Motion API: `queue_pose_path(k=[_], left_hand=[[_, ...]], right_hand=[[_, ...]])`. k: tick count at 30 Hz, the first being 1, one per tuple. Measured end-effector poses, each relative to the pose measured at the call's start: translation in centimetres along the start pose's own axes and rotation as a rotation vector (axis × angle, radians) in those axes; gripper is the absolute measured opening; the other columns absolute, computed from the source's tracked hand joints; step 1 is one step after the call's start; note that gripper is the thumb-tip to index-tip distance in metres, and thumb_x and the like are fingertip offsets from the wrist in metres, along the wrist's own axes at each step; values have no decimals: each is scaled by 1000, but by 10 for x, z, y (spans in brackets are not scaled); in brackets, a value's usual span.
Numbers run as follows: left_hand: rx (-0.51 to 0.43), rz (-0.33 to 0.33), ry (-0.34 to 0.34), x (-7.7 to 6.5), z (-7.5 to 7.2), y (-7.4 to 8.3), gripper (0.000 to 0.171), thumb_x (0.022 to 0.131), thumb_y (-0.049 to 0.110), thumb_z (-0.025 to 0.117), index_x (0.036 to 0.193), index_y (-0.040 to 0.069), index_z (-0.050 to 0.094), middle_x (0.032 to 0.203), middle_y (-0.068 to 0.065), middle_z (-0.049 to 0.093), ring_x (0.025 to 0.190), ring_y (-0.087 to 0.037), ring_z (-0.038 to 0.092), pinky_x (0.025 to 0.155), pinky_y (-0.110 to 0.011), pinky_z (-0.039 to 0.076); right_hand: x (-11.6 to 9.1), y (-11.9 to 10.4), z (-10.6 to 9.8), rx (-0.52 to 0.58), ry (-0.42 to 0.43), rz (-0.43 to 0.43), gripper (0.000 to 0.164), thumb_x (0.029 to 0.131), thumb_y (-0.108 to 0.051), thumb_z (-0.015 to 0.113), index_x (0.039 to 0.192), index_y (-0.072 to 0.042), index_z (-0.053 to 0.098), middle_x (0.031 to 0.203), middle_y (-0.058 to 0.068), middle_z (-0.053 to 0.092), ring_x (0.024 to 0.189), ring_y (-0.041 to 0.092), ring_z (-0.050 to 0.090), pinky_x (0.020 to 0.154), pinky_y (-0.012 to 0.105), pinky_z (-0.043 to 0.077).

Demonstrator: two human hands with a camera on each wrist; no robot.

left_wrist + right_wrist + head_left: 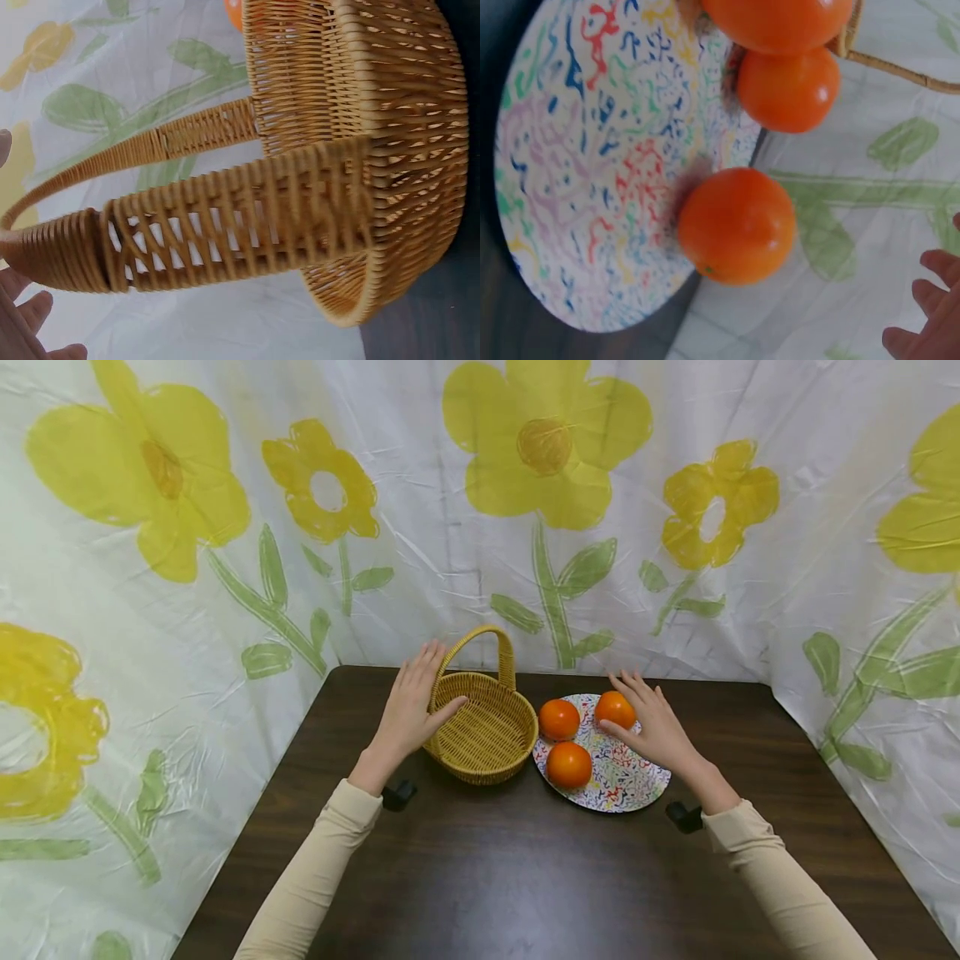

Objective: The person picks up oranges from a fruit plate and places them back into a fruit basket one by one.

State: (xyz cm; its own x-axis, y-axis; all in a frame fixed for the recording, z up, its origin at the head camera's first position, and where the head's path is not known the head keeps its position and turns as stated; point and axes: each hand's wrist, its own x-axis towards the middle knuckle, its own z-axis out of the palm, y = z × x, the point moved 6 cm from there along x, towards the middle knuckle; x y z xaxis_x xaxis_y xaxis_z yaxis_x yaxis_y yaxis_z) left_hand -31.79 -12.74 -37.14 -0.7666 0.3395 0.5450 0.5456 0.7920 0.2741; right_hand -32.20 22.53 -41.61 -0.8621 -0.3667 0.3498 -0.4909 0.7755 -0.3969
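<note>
A yellow wicker basket [483,739] with a tall arched handle [225,217] stands on the table, its visible inside bare. My left hand [411,703] hovers at the basket's left side, fingers extended and thumb spread over the rim. Whether it touches the handle cannot be told. To the right, a round plate [626,781] with multicoloured squiggles carries three smooth, round orange fruits: a front one [569,766], a back left one [558,720] and a back right one [615,710]. Above the plate's right side is my right hand [656,725], fingers spread, nearest the back right fruit, holding nothing.
The dark brown wooden table [510,877] extends in front of the basket and plate. A white curtain [420,568] with yellow flowers hangs just behind the table and along both sides. The basket's right side sits close against the plate's left edge.
</note>
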Motion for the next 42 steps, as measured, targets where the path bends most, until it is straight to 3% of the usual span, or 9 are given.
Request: queue_pose_path(k=[6,12,20,24,42], left_hand=[[-24,-62,-8,-9,3,-9,84,88,54,54,151,17,11,155,-3,15,143,-20,14,113,-52,14],[-41,-95,-24,-21,11,-18,88,85,54,57,151,20,9,155,-5,16,141,-24,18,112,-54,16],[-41,-144,-51,-38,26,-28,91,83,55,59,151,22,9,154,-7,21,141,-24,19,111,-54,18],[-38,-152,-65,-44,30,-31,92,83,59,57,151,20,10,154,-5,19,141,-24,19,111,-54,18],[-63,-233,-125,-70,50,-47,95,81,60,59,151,17,10,152,-10,24,140,-27,21,111,-54,17]], right_hand=[[-6,3,12,34,10,9,75,85,-38,65,147,-17,29,152,15,23,141,34,13,108,63,8],[-12,8,28,46,-13,22,76,85,-43,64,146,-12,30,151,17,24,141,34,13,108,62,10],[-20,7,42,85,-27,32,74,85,-38,65,145,-8,33,147,20,29,133,42,28,101,63,28],[-23,8,48,89,-41,43,74,86,-39,65,144,-7,34,147,21,29,132,43,29,100,62,29],[-37,13,71,191,-81,89,70,88,-44,60,146,-18,31,149,12,31,139,37,20,100,65,27]])
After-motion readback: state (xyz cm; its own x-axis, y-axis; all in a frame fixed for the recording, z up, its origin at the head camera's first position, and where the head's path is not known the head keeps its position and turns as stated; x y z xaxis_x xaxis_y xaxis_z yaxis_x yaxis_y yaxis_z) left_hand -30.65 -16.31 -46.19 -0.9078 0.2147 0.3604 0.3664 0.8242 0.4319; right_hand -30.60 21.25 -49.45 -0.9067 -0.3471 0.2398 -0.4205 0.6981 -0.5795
